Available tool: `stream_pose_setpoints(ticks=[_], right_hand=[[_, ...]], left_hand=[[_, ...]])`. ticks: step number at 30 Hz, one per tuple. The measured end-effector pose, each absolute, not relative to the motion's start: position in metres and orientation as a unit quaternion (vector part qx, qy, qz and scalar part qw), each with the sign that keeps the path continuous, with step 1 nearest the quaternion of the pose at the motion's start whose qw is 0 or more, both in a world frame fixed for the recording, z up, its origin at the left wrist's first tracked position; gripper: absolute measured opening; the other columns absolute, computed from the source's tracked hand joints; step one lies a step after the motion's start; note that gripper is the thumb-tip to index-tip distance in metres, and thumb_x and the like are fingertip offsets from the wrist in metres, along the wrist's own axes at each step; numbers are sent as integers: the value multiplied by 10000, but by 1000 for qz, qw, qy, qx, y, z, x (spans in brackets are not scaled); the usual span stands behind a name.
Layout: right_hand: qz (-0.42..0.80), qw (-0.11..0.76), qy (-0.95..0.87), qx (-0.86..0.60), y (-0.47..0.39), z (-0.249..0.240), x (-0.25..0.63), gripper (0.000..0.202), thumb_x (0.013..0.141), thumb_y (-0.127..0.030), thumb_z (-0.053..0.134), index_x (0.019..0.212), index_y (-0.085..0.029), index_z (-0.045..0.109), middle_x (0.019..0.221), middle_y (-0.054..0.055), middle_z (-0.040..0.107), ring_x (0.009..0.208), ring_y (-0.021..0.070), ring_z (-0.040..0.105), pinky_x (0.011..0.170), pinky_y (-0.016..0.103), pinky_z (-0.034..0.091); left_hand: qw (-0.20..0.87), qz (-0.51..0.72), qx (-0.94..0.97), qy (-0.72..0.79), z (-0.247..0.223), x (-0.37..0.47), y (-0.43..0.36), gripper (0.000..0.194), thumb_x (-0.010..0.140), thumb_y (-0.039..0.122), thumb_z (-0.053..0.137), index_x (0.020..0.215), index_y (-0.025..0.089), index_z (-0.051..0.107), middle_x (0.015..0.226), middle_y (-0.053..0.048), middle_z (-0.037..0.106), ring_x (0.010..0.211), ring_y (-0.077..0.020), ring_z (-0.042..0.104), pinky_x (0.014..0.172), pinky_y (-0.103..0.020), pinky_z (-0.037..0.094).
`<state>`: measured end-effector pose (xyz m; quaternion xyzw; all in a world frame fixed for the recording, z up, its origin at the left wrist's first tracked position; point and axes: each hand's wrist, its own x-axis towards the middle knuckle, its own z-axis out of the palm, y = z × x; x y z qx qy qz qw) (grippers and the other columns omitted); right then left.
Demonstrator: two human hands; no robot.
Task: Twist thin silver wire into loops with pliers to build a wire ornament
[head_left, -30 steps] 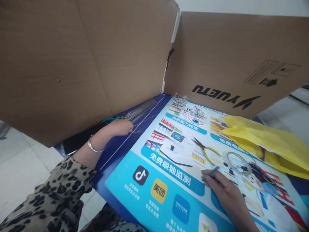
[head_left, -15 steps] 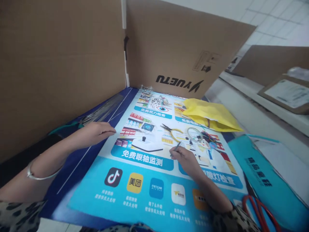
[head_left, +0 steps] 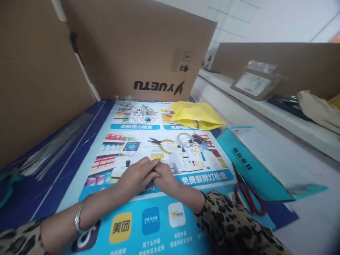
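My left hand [head_left: 139,173] and my right hand [head_left: 164,176] meet over the middle of a printed poster [head_left: 148,232]. Both sets of fingers are closed and touch at the tips; whatever is between them is hidden. Just beyond lie pliers [head_left: 166,141] with yellow handles and dark jaws. To their right rests a pale round hoop or coil [head_left: 186,139] beside a small tangle of coloured cords [head_left: 199,139]. A silver bangle circles my left wrist.
Cardboard panels [head_left: 119,46] wall off the back and left. A yellow pouch [head_left: 198,115] lies at the far right, with a teal box [head_left: 249,166] and red-handled scissors [head_left: 249,199] nearer. Clear thin strips [head_left: 57,148] lie at left. A clear-wrapped trinket pile [head_left: 124,101] sits at the back.
My left hand has moved right and my right hand left, so they now touch. The thin grey tool in my right hand no longer shows. The view has swung right.
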<state>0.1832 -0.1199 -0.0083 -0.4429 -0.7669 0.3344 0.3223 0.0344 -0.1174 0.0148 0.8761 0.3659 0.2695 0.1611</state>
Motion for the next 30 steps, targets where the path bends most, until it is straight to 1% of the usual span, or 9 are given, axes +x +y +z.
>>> stream_pose_setpoints(ticks=[2, 5, 12, 14, 18, 21, 26, 28, 30], right_hand=[[328, 336, -768, -435, -119, -15, 184, 181, 651, -55, 425, 663, -168, 566, 746, 8, 625, 740, 145, 581, 680, 236, 436], [308, 359, -771, -425, -118, -18, 183, 187, 665, -50, 417, 654, -163, 565, 758, 20, 621, 754, 136, 575, 704, 230, 440], [267, 317, -798, -438, -121, -18, 178, 232, 694, -58, 428, 806, -134, 616, 909, 69, 641, 894, 137, 578, 808, 222, 448], [253, 296, -807, -443, -120, -18, 178, 219, 694, -56, 436, 796, -118, 619, 901, 76, 635, 879, 135, 578, 799, 212, 452], [221, 262, -823, -453, -119, -16, 179, 157, 720, -90, 460, 735, -121, 612, 848, 69, 623, 805, 136, 578, 742, 215, 465], [205, 279, -831, -436, -118, -15, 181, 155, 767, -121, 451, 765, -140, 605, 873, 57, 619, 842, 131, 566, 775, 217, 453], [161, 303, -834, -432, -113, -8, 198, 218, 849, -181, 399, 959, -149, 584, 981, 55, 619, 971, 120, 526, 862, 224, 412], [111, 273, -839, -457, -108, -3, 211, 249, 877, -206, 365, 986, -160, 584, 1005, 60, 620, 983, 125, 519, 868, 240, 402], [55, 197, -835, -511, -102, 6, 230, 244, 880, -213, 365, 911, -174, 603, 951, 68, 621, 977, 155, 513, 833, 272, 407]], left_hand=[[141, 291, 869, 375, 3, 36, -120, 344, 887, 297, 416, 1213, 205, 471, 855, -41, 571, 795, -153, 557, 700, -268, 470], [146, 324, 853, 383, 2, 34, -121, 348, 869, 278, 463, 1204, 183, 480, 810, -26, 566, 749, -130, 557, 670, -223, 472], [196, 378, 828, 365, 6, 29, -120, 211, 822, 250, 534, 1006, 231, 636, 776, -4, 575, 715, -106, 572, 600, -175, 469], [207, 390, 819, 367, 4, 28, -118, 188, 803, 259, 557, 960, 244, 661, 804, -7, 591, 746, -114, 583, 626, -180, 481], [243, 413, 801, 360, 5, 25, -115, 168, 795, 280, 555, 908, 261, 679, 915, -11, 647, 875, -149, 603, 759, -226, 505], [279, 401, 775, 401, 11, 22, -116, 181, 800, 341, 539, 889, 259, 675, 905, 9, 679, 850, -146, 629, 796, -227, 510], [287, 362, 745, 481, 15, 16, -115, 279, 781, 470, 514, 876, 263, 676, 884, 40, 705, 820, -138, 655, 814, -191, 501], [304, 325, 760, 474, 12, 16, -111, 304, 775, 488, 508, 878, 261, 682, 892, 37, 708, 826, -142, 658, 800, -188, 504], [323, 284, 779, 456, 9, 17, -107, 311, 778, 488, 502, 878, 258, 687, 895, 33, 708, 819, -143, 659, 769, -177, 510]])
